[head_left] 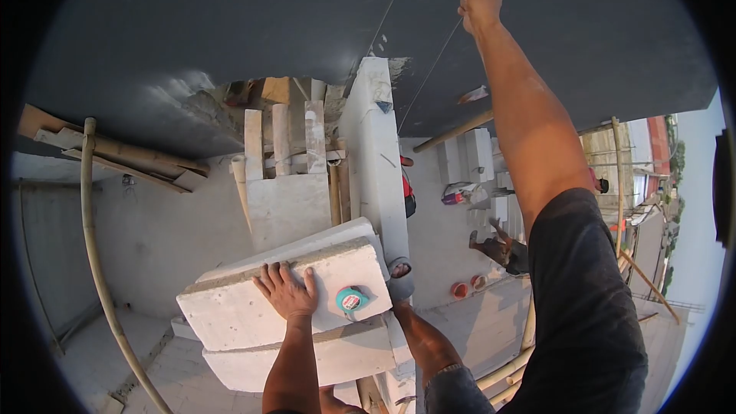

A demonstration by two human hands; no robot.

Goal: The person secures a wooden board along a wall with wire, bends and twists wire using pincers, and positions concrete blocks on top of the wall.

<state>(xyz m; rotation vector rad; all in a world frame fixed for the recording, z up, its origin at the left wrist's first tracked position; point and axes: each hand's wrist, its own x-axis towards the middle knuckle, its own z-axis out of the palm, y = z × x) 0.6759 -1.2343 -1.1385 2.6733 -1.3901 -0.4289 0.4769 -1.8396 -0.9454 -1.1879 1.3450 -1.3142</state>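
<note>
My left hand (287, 291) rests with its fingers spread on the top white block (230, 299) of a small stack. Beside it on the same block lies a round teal tape measure (350, 300). My right hand (479, 6) is raised high against the dark grey wall, its fingers closed. A thin string (429, 78) runs from those fingers down towards the narrow white block wall (376, 153). The pinch itself is too small to make out clearly. My sandalled foot (400, 276) stands on that narrow wall.
Bamboo poles (103, 268) rise at the left. Wooden boards (281, 138) stand beyond the stack. Far below at the right, another person (502, 251) is near two orange buckets (459, 290) and stacked white blocks (479, 155). The dark wall (253, 15) spans the far side.
</note>
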